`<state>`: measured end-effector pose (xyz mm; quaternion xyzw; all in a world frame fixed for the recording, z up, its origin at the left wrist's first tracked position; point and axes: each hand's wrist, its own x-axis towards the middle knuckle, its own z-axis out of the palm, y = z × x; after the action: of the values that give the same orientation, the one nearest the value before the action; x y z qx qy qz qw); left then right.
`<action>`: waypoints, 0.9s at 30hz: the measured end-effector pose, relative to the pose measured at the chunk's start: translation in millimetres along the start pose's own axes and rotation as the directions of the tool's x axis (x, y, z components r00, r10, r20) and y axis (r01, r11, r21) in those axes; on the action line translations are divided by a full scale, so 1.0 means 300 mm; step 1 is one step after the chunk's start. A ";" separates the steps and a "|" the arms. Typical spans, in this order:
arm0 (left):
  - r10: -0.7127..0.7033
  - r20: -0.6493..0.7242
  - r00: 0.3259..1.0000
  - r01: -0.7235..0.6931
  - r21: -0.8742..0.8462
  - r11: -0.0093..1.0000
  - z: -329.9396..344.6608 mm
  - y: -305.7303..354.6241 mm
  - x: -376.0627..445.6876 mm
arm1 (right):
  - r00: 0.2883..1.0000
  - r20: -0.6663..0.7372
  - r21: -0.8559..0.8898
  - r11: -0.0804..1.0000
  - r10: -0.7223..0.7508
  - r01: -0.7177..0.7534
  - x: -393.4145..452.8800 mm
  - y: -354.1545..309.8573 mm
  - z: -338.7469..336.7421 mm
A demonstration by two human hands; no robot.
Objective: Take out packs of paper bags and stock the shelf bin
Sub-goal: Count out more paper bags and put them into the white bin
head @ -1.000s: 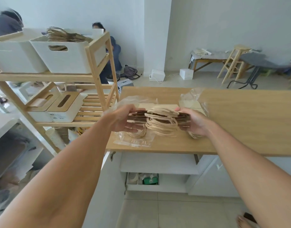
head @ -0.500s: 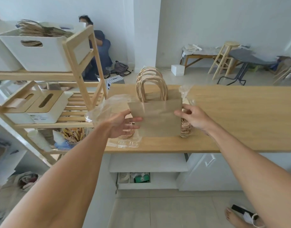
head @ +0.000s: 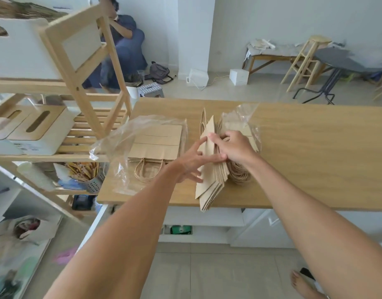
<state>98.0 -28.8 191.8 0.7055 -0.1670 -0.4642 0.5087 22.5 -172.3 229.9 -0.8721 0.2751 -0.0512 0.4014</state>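
Note:
A stack of brown paper bags stands on edge above the wooden table's front edge. My right hand grips its top from the right. My left hand presses against its left face with fingers spread. A second pack of bags lies flat to the left, half inside a clear plastic wrapper. Another clear wrapper with bags and looped handles lies behind my right hand. The white shelf bin, holding bags, sits on the wooden shelf's top tier at upper left.
Two white boxes with wooden lids sit on the shelf's middle tier. A person sits on the floor behind the shelf. A stool, a bench and a dark round table stand at the back right. My bare foot is at lower right.
The bag stack was held upright facing me with handles up; now it is turned edge-on and lowered to the table's front edge. The camera view has tilted downward and left.

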 end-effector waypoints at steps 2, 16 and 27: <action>-0.026 -0.026 0.999 0.026 -0.010 1.000 -0.028 0.005 0.007 | 0.991 0.131 0.118 0.991 0.041 -0.057 0.007 -0.006 0.011; -0.050 -0.099 0.994 0.038 -0.124 0.992 -0.089 0.007 -0.066 | 0.998 0.056 0.380 0.925 -0.042 0.017 0.009 0.115 0.033; -0.039 -0.062 0.997 0.031 -0.130 0.991 -0.075 -0.001 -0.048 | 0.996 -0.021 0.173 0.981 -0.084 0.086 0.018 0.079 0.049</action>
<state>109.2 -5.8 199.6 0.6886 -0.1075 -0.4598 0.5503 21.4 -177.7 202.1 -0.8444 0.2349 -0.0978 0.4715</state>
